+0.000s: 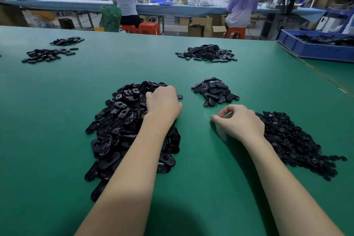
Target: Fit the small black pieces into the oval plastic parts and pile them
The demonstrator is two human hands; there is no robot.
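Down on the broad green table (57, 101), seen from the head camera, the person's left hand (162, 101) rests on top of a large heap of glossy black oval plastic parts (118, 130), with its fingers bent down into the heap at the far edge. Whether those fingers hold a piece cannot be told, since the fingertips are buried among the parts. The left forearm lies across the near side of that same heap.

The right hand (239, 120) hovers low over the bare mat between the heaps, its fingers curled inward and the thumb close to the forefinger; nothing can be seen between them, and whether a small piece is pinched there cannot be told. Just beside that hand, on its right, spreads a flat heap of small black round pieces (295, 140), reaching toward the table's near right side.

Beyond the right hand, near the left hand's heap yet apart from it, sits a smaller pile of black oval parts lying smooth side up (214, 91). Farther back lie three more dark piles: one at centre right (206, 53) and two at far left (47, 54), (66, 41).

A blue plastic bin (314, 50) holding black parts stands at the table's far right corner. Behind the table, people sit on orange stools (149, 28) at a long blue-covered bench (76, 4).
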